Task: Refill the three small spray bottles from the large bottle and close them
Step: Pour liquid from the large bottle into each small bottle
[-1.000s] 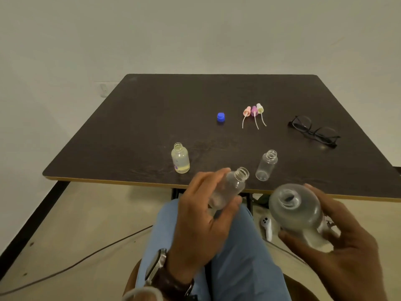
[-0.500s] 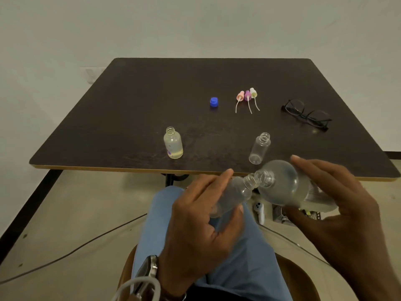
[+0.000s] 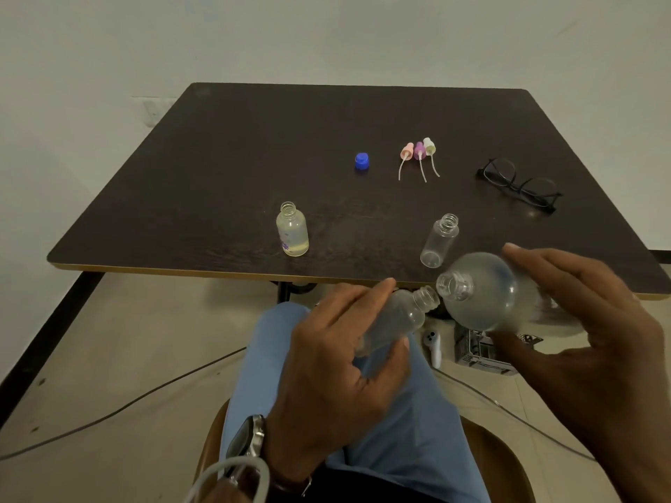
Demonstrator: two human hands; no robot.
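Head view: in front of the table's (image 3: 174, 265) near edge, over the lap, the left hand (image 3: 337, 372) grips one small bottle (image 3: 395, 321) tilted, mouth just beside the large bottle's (image 3: 483, 292) mouth, gripped by the right hand (image 3: 595, 343). On the table stand two small bottles, one partly filled (image 3: 292, 229) and one clear (image 3: 439, 241), well apart, with bare table between them; farther back lie three spray heads (image 3: 419, 152), one blue cap (image 3: 361, 162) and glasses (image 3: 519, 185).

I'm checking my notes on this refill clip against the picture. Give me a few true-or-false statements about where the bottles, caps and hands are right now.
1. The left hand holds a small bottle tilted toward the large bottle. True.
2. The blue cap is screwed onto the large bottle. False: it lies on the table, and the large bottle's mouth is open.
3. Three spray tops lie side by side on the table. True.
4. Both small bottles standing on the table look empty. False: the left bottle holds yellowish liquid; the clear bottle looks empty.
5. The glasses lie left of the blue cap. False: they lie to its right.
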